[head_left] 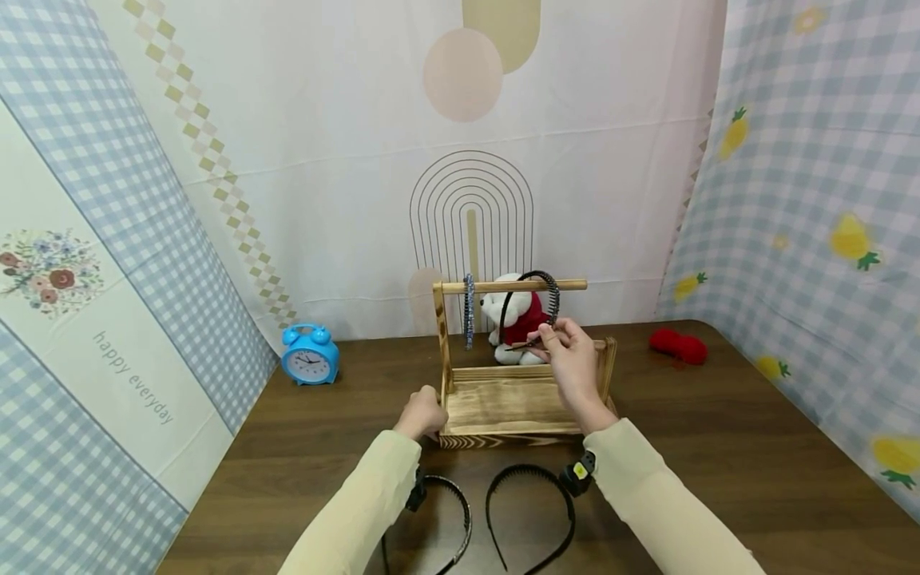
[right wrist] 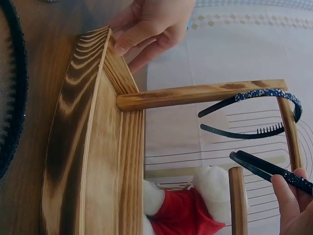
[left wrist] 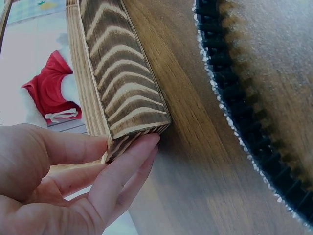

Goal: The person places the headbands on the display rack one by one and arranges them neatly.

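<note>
A wooden rack (head_left: pixel 503 403) with a shallow tray and a top bar (head_left: pixel 496 287) stands on the table. My left hand (head_left: pixel 422 411) grips the tray's left front corner, thumb and fingers on either side of the wood in the left wrist view. With my right hand (head_left: pixel 573 359) I pinch a dark toothed headband (head_left: pixel 554 297) low on its right side; its arch overlaps the right half of the top bar, its ends pointing down. Further left, a blue glittery headband (head_left: pixel 469 311) hangs over the same bar.
Two more black headbands lie in front of the rack, one glittery (head_left: pixel 468 519) and one plain (head_left: pixel 572 515). Behind the rack sits a white plush toy (head_left: pixel 509 351) in red. A blue alarm clock (head_left: pixel 311 359) stands left, and a red soft item (head_left: pixel 678 346) lies right.
</note>
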Available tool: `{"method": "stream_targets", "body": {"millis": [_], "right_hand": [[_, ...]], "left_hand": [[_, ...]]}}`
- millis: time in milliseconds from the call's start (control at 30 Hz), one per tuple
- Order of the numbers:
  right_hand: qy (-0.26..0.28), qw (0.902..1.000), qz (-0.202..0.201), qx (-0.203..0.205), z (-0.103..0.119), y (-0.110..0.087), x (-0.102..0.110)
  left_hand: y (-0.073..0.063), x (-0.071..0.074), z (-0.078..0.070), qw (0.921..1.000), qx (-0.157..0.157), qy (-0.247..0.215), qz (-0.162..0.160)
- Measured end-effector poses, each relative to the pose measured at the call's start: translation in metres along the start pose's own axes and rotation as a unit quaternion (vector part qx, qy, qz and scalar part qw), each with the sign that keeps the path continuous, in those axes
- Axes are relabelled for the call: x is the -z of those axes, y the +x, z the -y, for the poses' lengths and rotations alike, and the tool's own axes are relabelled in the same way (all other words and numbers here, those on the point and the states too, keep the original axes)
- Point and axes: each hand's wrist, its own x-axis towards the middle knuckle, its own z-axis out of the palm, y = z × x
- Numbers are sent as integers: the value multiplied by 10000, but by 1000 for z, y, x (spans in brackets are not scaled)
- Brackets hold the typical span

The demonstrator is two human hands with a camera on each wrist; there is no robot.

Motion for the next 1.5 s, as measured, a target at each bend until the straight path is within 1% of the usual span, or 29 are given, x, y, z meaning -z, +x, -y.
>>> {"method": "stream_targets", "body": {"millis": [367, 533, 767, 967, 1233, 1367, 1500], "right_hand": [[-92, 9997, 148, 160, 0, -2, -13], [-357, 9990, 201, 197, -3, -3, -19], [-852, 9956, 238, 318, -5, -4, -28], [-1082, 9928, 271, 437, -4, -4, -38], [-1455, 9875, 325, 510, -6, -3, -47], [-1567, 9858, 376, 477, -7, -1, -50], [-1629, 9851, 480, 273, -7, 0, -50]], "left_hand": [[-1, 0, -2, 9999, -23, 93, -75], [0, -1, 0, 9999, -15, 129, -101], [0, -1, -1, 9999, 16, 144, -51], [1, -1, 0, 9998, -5, 134, -129], [1, -1, -1, 9998, -12, 113, -131], [1, -1, 0, 9999, -22, 105, -125], [0, -1, 0, 9999, -24, 97, -103]]}}
